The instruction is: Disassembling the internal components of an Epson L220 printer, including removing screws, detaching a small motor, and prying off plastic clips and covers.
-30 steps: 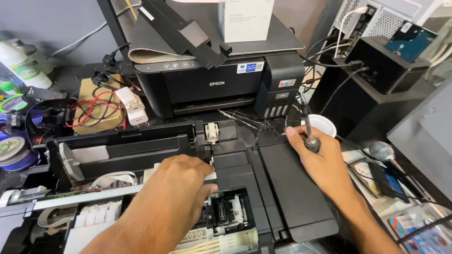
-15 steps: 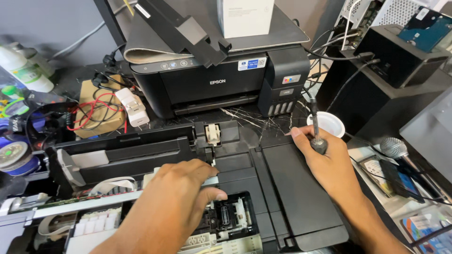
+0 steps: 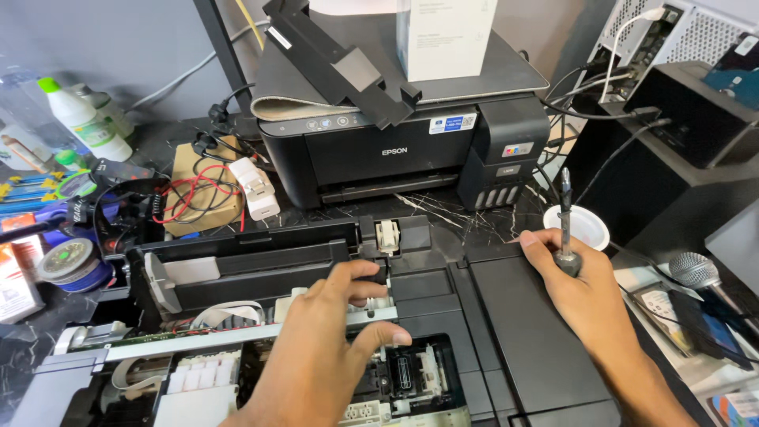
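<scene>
Item: opened inkjet printer (image 3: 506, 348), cover removed, lying nearest on the dark marbled desk (image 3: 466, 217).
Left hand (image 3: 324, 348): fingers pinched on the pale metal carriage rail (image 3: 237, 336) above the exposed print-head carriage (image 3: 403, 372), apparently steadying it; grip closed on the rail.
Right hand (image 3: 581, 289): rested on the printer's flat black lid panel, grip clenched around a screwdriver (image 3: 565, 229), shaft pointed up, seemingly parked while not in use.
Behind the hands: detached black paper-feed tray (image 3: 245, 265).
Just beyond the screwdriver: white cup (image 3: 589, 225).
Left: solder spool (image 3: 67, 261), red wires on a cardboard box (image 3: 194, 198).
Farthest: intact black printer (image 3: 403, 150), white box (image 3: 447, 35) on top.
</scene>
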